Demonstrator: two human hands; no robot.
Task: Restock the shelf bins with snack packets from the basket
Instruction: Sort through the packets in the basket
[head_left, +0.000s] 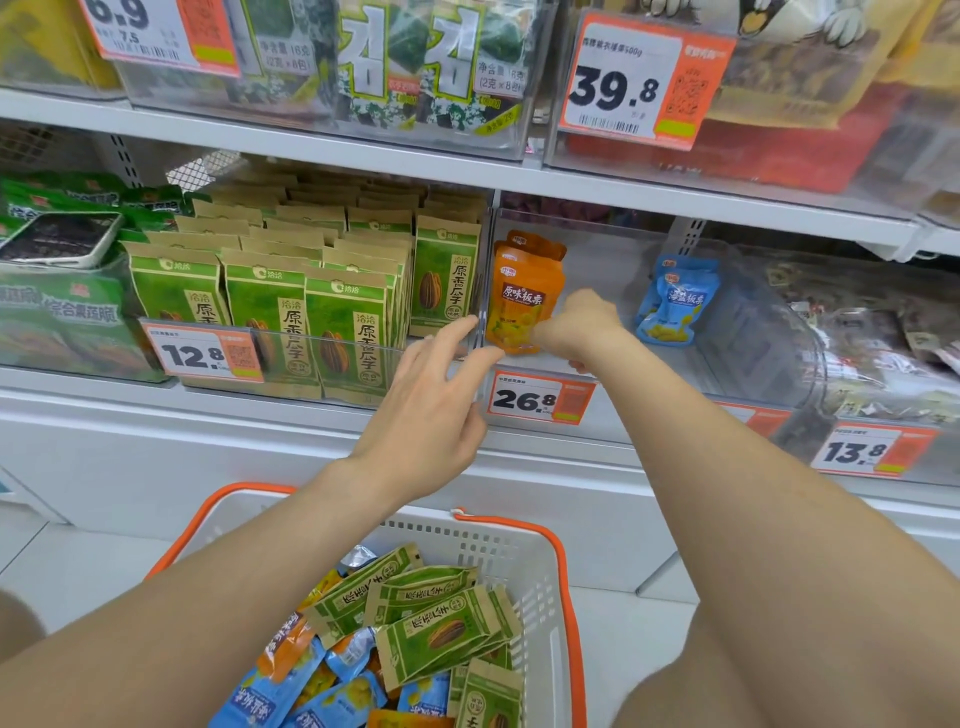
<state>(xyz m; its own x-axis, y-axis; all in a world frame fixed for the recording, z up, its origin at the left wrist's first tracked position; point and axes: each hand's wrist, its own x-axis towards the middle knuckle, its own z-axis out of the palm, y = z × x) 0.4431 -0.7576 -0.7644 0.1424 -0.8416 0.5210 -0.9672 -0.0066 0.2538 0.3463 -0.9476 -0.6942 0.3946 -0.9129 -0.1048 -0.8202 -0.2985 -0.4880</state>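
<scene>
As right hand (582, 325) holds orange packet (524, 296), left hand (431, 410) spread

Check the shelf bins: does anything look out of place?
Yes: what looks like a phone lies flat atop the green packets at far left; it is not stock. The orange packet in the right hand stands upright.

A shop: shelf bins (332, 343) of snacks with price tags (540, 397).

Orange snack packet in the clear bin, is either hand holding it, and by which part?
The right hand grips the orange snack packet by its lower right corner. The left hand holds nothing, its fingers straight.
</scene>
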